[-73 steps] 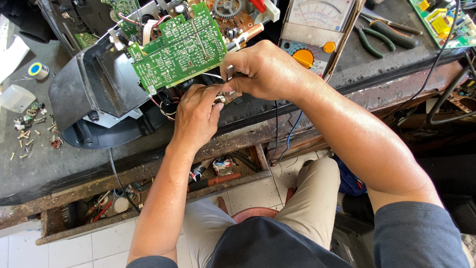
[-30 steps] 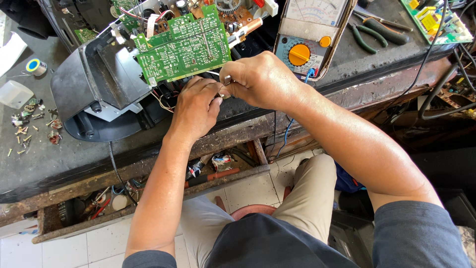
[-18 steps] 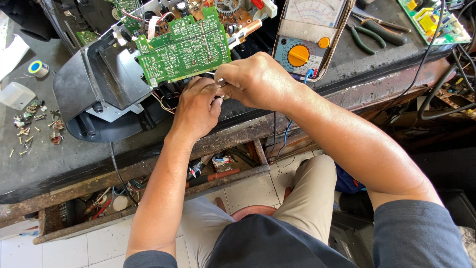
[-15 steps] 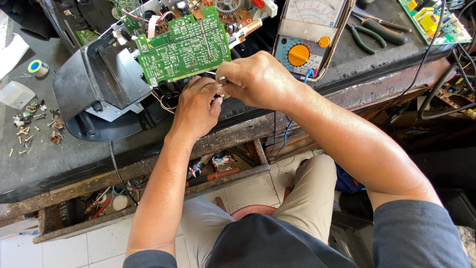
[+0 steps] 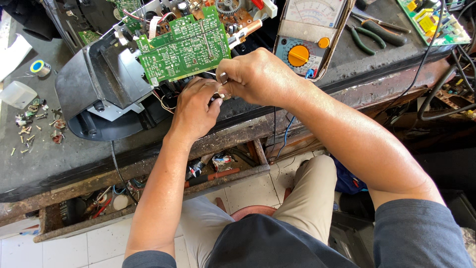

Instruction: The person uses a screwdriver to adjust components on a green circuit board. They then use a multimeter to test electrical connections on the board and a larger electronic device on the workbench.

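Note:
A green circuit board stands tilted up out of a black plastic housing on the dark workbench. Just under the board's lower right corner my two hands meet. My left hand comes from below, and its fingertips pinch a small metal part with thin wires beside it. My right hand comes from the right and pinches the same spot between thumb and forefinger. What the fingers cover is hidden.
An analogue multimeter with an orange dial lies right of the board, with green-handled pliers and another green board beyond. Loose screws, a solder roll and a clear tub lie at the left. Cables hang at the right edge.
Both hands have stayed pinched together and crept slightly up towards the board's lower edge. The fingers shifted a little on the small part; nothing was let go.

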